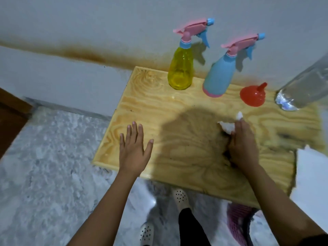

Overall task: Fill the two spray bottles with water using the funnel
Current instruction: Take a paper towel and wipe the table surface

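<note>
Head view of a plywood tabletop (159,110) set against a stained white wall (106,23).

Task items, far edge, left to right:
- A translucent yellow spray bottle (181,71) stands upright.
- An opaque blue spray bottle (219,75) with a pink base stands upright just beside it. The two are apart. Each carries a pink trigger head with a blue nozzle and a blue collar.
- A red funnel (253,95) rests mouth-down on the tabletop with its spout pointing upward. It lies between the blue spray bottle and a clear plastic bottle (301,89) at the right edge.

Hands:
- The left hand (134,150) is at the near-left corner of the tabletop, palm down, fingers straight and spread, holding nothing. Whether it touches the wood cannot be told.
- The right hand (243,148) is near the centre right, its fingers curled round a crumpled white wad (228,127) of paper or cloth held against the tabletop. It is well apart from the bottles.

Below the near edge, two white perforated clogs (181,197) stand on a grey marbled floor (44,166).
</note>
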A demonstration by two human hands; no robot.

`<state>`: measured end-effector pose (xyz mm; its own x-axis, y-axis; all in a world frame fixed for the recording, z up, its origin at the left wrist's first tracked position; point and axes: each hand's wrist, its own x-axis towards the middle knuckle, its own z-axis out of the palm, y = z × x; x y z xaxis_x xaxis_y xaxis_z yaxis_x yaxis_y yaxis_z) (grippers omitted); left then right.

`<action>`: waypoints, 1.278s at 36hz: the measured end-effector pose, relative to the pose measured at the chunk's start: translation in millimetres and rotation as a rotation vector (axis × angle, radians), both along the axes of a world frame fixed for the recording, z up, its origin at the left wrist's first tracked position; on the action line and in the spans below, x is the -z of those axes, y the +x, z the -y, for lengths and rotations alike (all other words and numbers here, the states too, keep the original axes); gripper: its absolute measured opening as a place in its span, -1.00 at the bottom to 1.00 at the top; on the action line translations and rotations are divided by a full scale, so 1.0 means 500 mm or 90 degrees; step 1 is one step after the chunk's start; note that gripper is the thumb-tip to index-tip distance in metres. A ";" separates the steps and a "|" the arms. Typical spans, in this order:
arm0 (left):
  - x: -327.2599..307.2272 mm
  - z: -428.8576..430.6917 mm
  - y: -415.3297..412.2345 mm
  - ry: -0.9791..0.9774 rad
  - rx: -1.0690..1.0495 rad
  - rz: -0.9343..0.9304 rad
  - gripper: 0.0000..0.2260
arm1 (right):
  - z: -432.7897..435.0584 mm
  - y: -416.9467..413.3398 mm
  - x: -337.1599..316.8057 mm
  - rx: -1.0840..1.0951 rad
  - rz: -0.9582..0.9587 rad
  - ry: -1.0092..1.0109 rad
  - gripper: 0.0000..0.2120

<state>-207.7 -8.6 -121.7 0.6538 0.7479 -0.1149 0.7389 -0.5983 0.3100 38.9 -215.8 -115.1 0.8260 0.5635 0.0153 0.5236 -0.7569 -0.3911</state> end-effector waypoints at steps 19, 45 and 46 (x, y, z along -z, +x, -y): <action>0.009 -0.078 -0.182 -0.022 0.201 0.023 -0.42 | -0.184 -0.420 0.021 0.039 -0.026 0.033 -0.53; -0.073 0.269 -0.165 -0.095 0.282 -0.120 -0.60 | 0.235 -0.438 -0.048 -0.138 -0.112 -0.070 -0.61; -0.073 0.298 -0.153 -0.099 0.309 -0.151 -0.61 | 0.268 -0.430 -0.046 -0.117 -0.128 -0.073 -0.63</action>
